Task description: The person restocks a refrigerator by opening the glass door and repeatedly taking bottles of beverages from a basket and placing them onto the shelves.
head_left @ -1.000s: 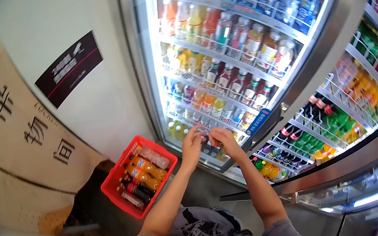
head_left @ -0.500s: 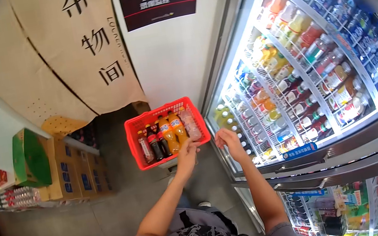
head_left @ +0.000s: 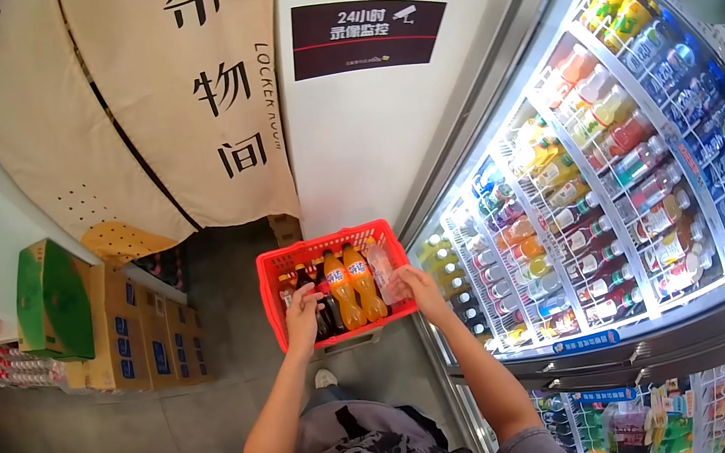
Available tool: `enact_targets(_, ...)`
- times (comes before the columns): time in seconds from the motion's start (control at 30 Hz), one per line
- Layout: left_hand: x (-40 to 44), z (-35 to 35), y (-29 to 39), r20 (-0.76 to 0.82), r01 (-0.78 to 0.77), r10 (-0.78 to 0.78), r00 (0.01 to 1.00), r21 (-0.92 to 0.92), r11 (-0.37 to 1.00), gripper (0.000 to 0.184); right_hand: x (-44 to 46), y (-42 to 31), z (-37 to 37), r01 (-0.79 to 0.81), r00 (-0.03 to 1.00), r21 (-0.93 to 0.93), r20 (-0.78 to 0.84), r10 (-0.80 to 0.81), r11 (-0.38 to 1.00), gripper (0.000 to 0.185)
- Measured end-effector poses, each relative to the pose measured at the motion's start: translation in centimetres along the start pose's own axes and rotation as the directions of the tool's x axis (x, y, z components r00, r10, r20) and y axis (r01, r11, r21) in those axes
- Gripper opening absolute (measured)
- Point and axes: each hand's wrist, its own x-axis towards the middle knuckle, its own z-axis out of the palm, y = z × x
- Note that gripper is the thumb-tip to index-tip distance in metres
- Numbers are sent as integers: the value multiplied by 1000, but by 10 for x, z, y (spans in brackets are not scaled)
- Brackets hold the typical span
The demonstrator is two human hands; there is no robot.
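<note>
Red plastic basket (head_left: pixel 317 245), slotted and rectangular, sits ahead. The left hand (head_left: pixel 302 313) bends its fingers loosely over the left side; the right hand (head_left: pixel 418 288) curls over the right side. Whether either pinches anything cannot be told. Uneven lifting could tip 2 orange-filled plastic bottles (head_left: pixel 341 290). Their tops point far, long axes near-to-far; the basket's runs left-to-right.

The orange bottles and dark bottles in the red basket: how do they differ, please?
Colour: the orange bottles look bright orange, the dark bottles nearly black. Place: the orange bottles are right of the dark bottles. View: the left hand partly hides the dark bottles, not the orange bottles. Both are in the red basket.
</note>
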Motion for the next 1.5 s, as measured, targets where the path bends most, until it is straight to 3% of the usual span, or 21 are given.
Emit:
enact_targets(0.17,26,-16,-21,20,108,-108,994,-2,994,34,34,49,7,-119,992,54,-25,120,991,29)
enact_targets(0.23,34,-21,-37,24,134,-134,991,-1,991,34,45,70,9,-165,979,48,-111,170,985,32)
enact_targets(0.3,41,-20,-49,-8,227,-227,974,11,974,34,58,86,5,-223,971,33,-80,225,974,34)
enact_targets(0.4,56,-14,-75,-36,262,-262,964,2,965,34,80,108,6,-364,930,-30,-68,361,931,30)
enact_targets(0.57,78,1,-128,-133,271,-262,956,52,961,36,122,179,-1,-461,886,-176,-30,463,870,31)
enact_targets(0.63,88,4,-157,-113,342,-331,937,95,935,38,130,197,0,-269,956,-537,-47,290,800,33)
enact_targets(0.7,92,13,-175,-173,333,-314,934,97,938,42,132,194,4,-279,949,-588,-46,313,759,33)
enact_targets(0.87,106,28,-193,-168,452,-447,878,-10,892,48,139,184,17,-309,920,-719,-60,388,623,34)
enact_targets(0.93,106,34,-200,-159,487,-487,859,-45,872,50,140,199,21,-242,952,-753,-62,299,612,33)
enact_targets(1.03,111,42,-206,-99,466,-476,874,-105,878,45,136,207,24,-257,963,-695,-130,235,671,35)
enact_targets(1.1,115,46,-207,-100,485,-481,871,19,874,43,133,213,24,-262,963,-712,-153,221,651,37)
enact_targets(1.17,118,43,-203,-72,507,-506,860,-5,862,44,132,223,18,-263,964,-730,-171,204,631,39)
enact_targets(1.23,119,40,-190,-45,526,-527,849,-22,850,46,134,225,15,-405,914,-492,-198,354,771,42)
enact_targets(1.3,117,38,-177,104,608,-600,793,-196,769,45,136,207,16,-468,883,-419,-184,432,778,41)
enact_targets(1.33,115,36,-173,104,605,-597,795,-192,773,45,136,194,18,-531,846,-344,-167,506,774,40)
enact_targets(1.4,111,35,-165,136,604,-594,793,-305,736,46,136,179,21,-536,839,-372,-139,526,757,39)
enact_targets(1.47,104,31,-154,124,606,-600,790,-303,735,46,138,170,24,-534,834,-408,-111,541,740,39)
enact_targets(1.5,98,28,-148,109,615,-614,781,-303,728,45,138,170,25,-594,790,-268,-18,613,758,40)
